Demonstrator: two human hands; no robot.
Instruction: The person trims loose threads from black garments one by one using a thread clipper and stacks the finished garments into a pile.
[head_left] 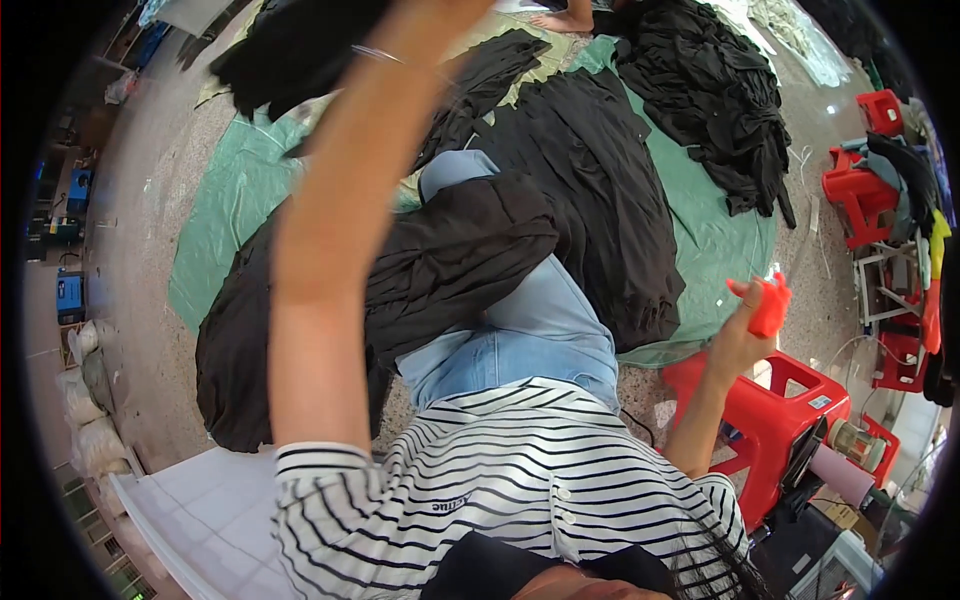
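Holding a small red tool in my right hand, fingers clenched around it, arm bent up at my right side just above the red plastic stool. Can't make out the tool's type; it's small and partly hidden by my grip.

Left arm is stretched high and forward. Left hand itself is cut off by the top edge of the view, so I can't tell whether those fingers are clenched or loose. A thin bracelet shows at the wrist. Dark black cloth hangs right around where that hand would be, looks lifted off the floor, but contact isn't visible.

Key relation: the black garment on my lap lies between the two arms, draped across my blue-jeaned legs, long axis running roughly left to right across the thighs. It sits down and to the left of the tool hand, well apart from it. Left forearm crosses in front of its left end, so the left arm is nearer.

More black garments spread on the green sheet ahead, with a heaped pile at far right. Another person's bare foot at the top edge.
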